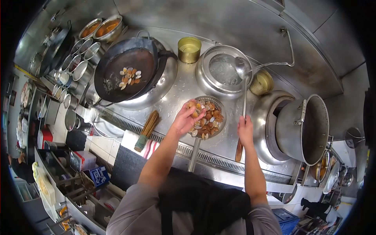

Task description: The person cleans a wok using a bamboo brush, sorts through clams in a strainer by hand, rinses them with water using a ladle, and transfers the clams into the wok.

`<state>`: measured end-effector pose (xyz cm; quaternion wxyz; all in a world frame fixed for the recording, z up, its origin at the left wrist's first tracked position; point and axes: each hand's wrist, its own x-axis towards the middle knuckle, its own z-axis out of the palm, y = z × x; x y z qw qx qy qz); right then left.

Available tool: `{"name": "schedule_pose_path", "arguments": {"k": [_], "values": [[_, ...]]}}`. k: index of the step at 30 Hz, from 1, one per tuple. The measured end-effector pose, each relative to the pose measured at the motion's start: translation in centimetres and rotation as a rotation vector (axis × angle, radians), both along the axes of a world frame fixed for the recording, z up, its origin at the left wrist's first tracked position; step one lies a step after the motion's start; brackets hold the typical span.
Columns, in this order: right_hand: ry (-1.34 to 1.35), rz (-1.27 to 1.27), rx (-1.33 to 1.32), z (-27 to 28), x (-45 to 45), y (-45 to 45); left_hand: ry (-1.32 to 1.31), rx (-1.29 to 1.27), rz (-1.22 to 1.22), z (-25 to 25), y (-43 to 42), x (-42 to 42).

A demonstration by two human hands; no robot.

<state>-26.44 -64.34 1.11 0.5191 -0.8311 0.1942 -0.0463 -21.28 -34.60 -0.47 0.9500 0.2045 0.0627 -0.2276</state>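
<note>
My left hand [185, 120] is cupped around several clams [194, 108], just over the left side of a perforated strainer [224, 117]. More open clams [213, 116] lie in the strainer, whose long metal handle [194, 156] points toward my body. My right hand [245, 130] grips the wooden-ended handle of a ladle [244, 100]. The ladle's bowl [241, 67] rests over the rim of a round pot [203, 74] holding bubbling water. To the left, a black wok [111, 70] has a small pile of clams [129, 77] in it.
Two golden tins [189, 55] stand beside the water pot. A large pot [300, 129] tilts on the right burner. A bamboo brush [149, 127] lies on a striped cloth [135, 140] at the front edge. A tap [288, 47] reaches from the back wall. Metal containers [83, 70] line the left.
</note>
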Motion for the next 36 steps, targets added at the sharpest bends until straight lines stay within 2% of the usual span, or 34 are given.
{"name": "schedule_pose_path", "arguments": {"k": [3, 6, 9, 12, 15, 18, 23, 27, 30, 31, 33, 34, 36], "values": [[0.089, 0.062, -0.119, -1.8, 6.2, -1.6, -0.036, 0.005, 0.004, -0.3, 0.3, -0.4], [0.349, 0.068, 0.017, 0.3, 10.0, -1.3, -0.049, -0.006, 0.009, -0.7, 0.4, -0.3], [0.414, 0.016, 0.587, 1.4, 11.5, -1.1, -0.029, 0.021, 0.007, -1.2, 0.5, 0.3], [0.381, -0.077, 1.133, 2.3, 9.0, -1.1, 0.016, 0.123, -0.008, -1.2, 0.1, 0.9], [0.350, 0.006, 1.268, 2.8, 4.8, -1.3, 0.079, 0.190, -0.021, -2.1, -0.5, 1.8], [0.292, 0.054, 1.296, 4.7, 0.7, -1.7, 0.157, 0.247, 0.008, -2.8, -1.6, 2.5], [0.298, 0.067, 1.069, 11.3, -5.3, -0.4, 0.248, 0.246, 0.074, -4.0, -4.6, 4.3], [0.325, 0.093, 0.876, 13.3, -8.8, 0.6, 0.211, 0.245, 0.071, -5.6, -7.4, 5.8], [0.317, 0.145, 0.699, 13.0, -10.8, 1.6, 0.308, 0.174, 0.034, -5.2, -9.0, 5.9], [0.310, 0.159, 0.639, 12.8, -11.3, 2.1, 0.212, 0.183, -0.016, -5.7, -9.1, 6.1], [0.277, 0.198, 0.448, 11.8, -12.5, 2.4, 0.261, 0.107, -0.058, -5.3, -9.4, 5.9], [0.245, 0.232, 0.318, 10.9, -13.1, 2.6, 0.281, 0.071, -0.058, -4.9, -9.1, 5.8], [0.093, 0.163, 0.250, 6.9, -14.3, 2.2, 0.309, -0.018, -0.011, -3.7, -8.5, 4.9]]}}
